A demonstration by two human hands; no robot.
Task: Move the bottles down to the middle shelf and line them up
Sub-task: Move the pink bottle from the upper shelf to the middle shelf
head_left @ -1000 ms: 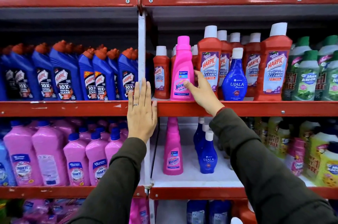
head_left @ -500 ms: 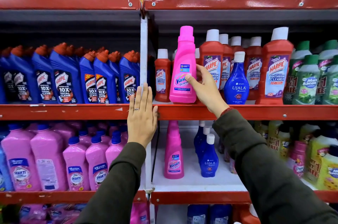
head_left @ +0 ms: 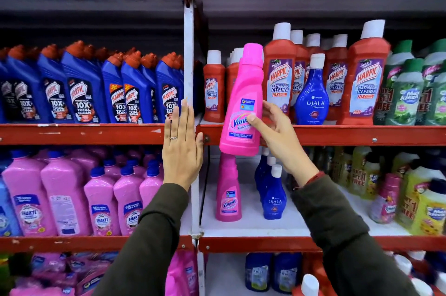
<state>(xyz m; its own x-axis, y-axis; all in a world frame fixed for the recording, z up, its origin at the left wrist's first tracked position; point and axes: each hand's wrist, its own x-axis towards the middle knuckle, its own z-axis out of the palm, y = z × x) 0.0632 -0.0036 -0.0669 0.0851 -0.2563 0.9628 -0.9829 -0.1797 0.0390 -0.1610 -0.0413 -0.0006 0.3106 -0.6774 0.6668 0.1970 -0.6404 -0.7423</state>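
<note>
Shelf rail (head_left: pixel 337 135): red-painted metal, glossy, chipped in spots, small screws showing. Upright post (head_left: pixel 188 54): white-painted metal, scuffed. Middle shelf board (head_left: pixel 253 225): white, smooth, matt. Held pink bottle (head_left: pixel 243 93): glossy smooth plastic, slick printed label. Red cleaner bottles (head_left: pixel 280 73): semi-gloss plastic, matt white caps. Blue bottle (head_left: pixel 311 100): shiny plastic. Sleeve (head_left: pixel 337 223): dark matt cloth. Ring (head_left: pixel 173 137) on left hand (head_left: pixel 182 155): bright metal.

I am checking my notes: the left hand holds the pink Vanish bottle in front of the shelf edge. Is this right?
Not quite. In the head view the right hand holds the pink Vanish bottle in front of the shelf edge; the left hand rests flat on the upright post.
</note>
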